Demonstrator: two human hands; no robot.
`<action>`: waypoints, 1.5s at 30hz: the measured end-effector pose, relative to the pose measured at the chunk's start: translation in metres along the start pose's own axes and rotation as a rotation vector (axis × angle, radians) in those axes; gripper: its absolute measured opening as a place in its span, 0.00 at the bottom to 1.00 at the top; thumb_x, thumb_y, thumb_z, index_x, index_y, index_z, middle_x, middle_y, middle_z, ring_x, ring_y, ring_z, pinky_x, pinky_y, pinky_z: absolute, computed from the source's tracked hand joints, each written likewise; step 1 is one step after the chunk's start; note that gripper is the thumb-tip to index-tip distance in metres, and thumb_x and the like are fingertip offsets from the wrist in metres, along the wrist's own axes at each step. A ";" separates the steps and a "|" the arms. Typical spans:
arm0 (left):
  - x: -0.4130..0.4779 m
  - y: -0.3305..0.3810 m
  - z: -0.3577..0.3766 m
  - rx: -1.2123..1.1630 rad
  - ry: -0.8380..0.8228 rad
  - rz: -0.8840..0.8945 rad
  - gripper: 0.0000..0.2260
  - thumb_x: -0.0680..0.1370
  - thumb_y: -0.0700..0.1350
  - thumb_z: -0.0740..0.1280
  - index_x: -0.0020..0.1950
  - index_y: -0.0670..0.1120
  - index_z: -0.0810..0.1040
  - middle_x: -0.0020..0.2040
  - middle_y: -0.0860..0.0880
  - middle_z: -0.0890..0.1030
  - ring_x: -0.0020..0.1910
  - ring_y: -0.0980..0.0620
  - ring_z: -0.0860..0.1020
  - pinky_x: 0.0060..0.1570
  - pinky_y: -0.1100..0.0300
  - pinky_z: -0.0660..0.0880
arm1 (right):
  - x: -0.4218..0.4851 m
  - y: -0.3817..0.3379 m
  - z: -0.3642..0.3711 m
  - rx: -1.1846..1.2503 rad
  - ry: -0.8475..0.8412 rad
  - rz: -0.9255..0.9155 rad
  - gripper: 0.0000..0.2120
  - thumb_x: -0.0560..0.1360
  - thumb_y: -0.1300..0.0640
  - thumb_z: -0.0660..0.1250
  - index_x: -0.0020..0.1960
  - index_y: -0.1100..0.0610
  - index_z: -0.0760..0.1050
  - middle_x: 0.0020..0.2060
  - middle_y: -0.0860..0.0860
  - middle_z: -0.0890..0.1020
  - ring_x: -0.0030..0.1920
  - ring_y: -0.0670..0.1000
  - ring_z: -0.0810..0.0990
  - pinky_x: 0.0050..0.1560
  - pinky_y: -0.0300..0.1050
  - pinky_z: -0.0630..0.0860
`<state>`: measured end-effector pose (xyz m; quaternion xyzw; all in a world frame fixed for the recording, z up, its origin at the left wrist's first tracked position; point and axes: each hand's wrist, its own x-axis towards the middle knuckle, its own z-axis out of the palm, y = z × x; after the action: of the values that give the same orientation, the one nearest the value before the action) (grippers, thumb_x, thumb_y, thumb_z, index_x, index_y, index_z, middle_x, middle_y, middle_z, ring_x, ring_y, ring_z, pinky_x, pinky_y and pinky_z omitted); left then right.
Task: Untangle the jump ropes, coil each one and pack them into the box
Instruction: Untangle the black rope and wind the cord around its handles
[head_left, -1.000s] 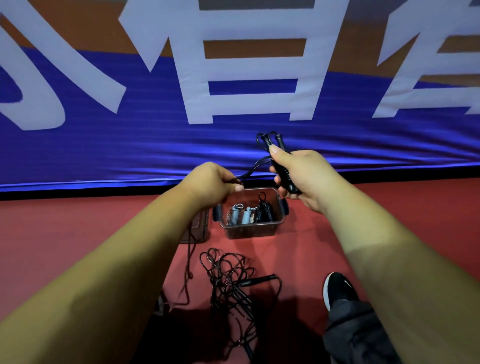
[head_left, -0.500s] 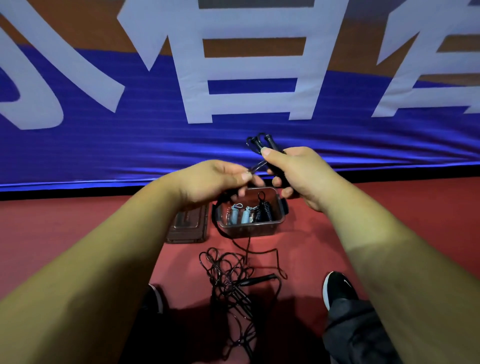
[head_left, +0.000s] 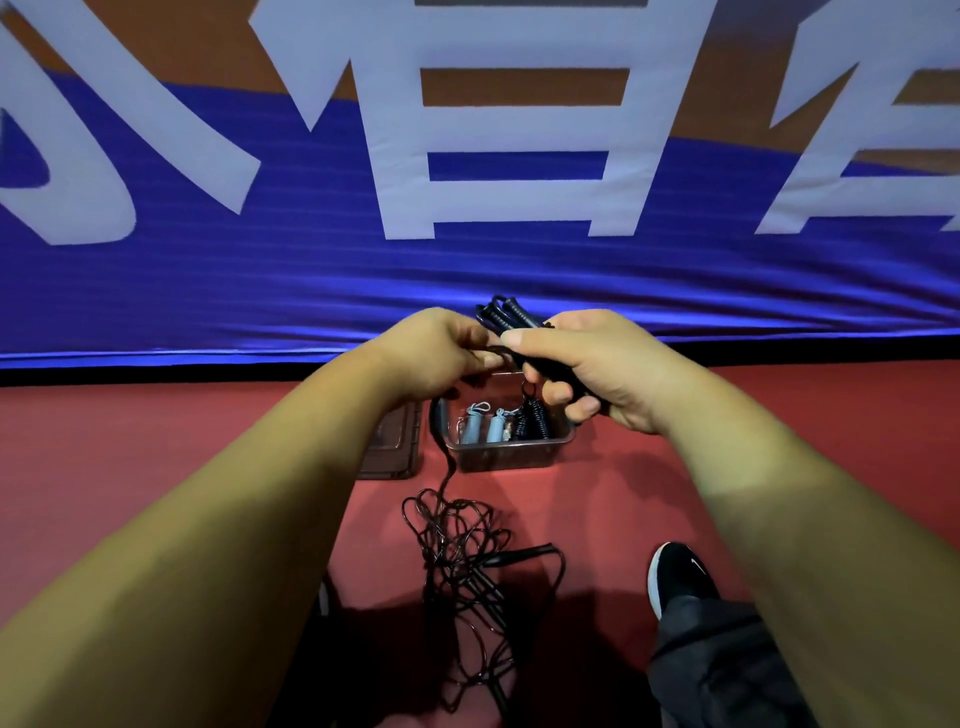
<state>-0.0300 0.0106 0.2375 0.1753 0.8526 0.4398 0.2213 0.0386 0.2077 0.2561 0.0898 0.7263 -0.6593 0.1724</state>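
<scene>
As my hands are coming together above the box (head_left: 506, 460), I am closing another turn of the coil. My left hand (head_left: 436, 353) is pinching the black cord (head_left: 445, 457) and laying it against the pair of black handles (head_left: 506, 317), which my right hand (head_left: 587, 369) is gripping with curled fingers.

A second ago the hands were well apart, with the cord stretched between them. Now their fingertips are all but meeting, so one more loop is going onto the bundle. The slack that was lying on the red floor (head_left: 727, 467) near the box is now hanging up to my left hand, beside the box's left wall.

I am judging this rope only partly coiled, since it is running down into the tangle (head_left: 462, 571) on the floor near my shoe (head_left: 675, 571). Coiled ropes (head_left: 535, 421) are already sitting in the box, and its lid (head_left: 389, 447) is lying just left of it.
</scene>
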 end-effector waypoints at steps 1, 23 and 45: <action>0.000 0.000 -0.001 -0.023 0.006 0.014 0.06 0.81 0.44 0.73 0.47 0.54 0.88 0.45 0.49 0.88 0.45 0.53 0.83 0.53 0.48 0.83 | -0.001 0.000 0.000 -0.007 -0.029 0.005 0.15 0.78 0.50 0.76 0.56 0.59 0.77 0.38 0.53 0.78 0.29 0.47 0.67 0.24 0.37 0.57; 0.002 0.014 0.005 -0.466 0.016 0.137 0.14 0.83 0.50 0.69 0.57 0.39 0.84 0.50 0.39 0.85 0.48 0.44 0.82 0.57 0.48 0.80 | -0.012 -0.005 0.014 0.100 0.034 0.091 0.21 0.79 0.46 0.76 0.62 0.58 0.73 0.39 0.57 0.83 0.38 0.56 0.88 0.32 0.46 0.83; 0.003 0.029 0.012 -0.475 0.073 0.139 0.16 0.83 0.55 0.68 0.56 0.43 0.85 0.42 0.48 0.84 0.36 0.53 0.78 0.41 0.58 0.78 | 0.001 0.002 0.000 0.280 0.008 0.097 0.11 0.81 0.50 0.70 0.59 0.52 0.74 0.36 0.53 0.78 0.27 0.46 0.67 0.20 0.35 0.57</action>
<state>-0.0225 0.0363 0.2550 0.1604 0.7186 0.6481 0.1946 0.0386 0.2082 0.2537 0.1506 0.6225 -0.7449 0.1869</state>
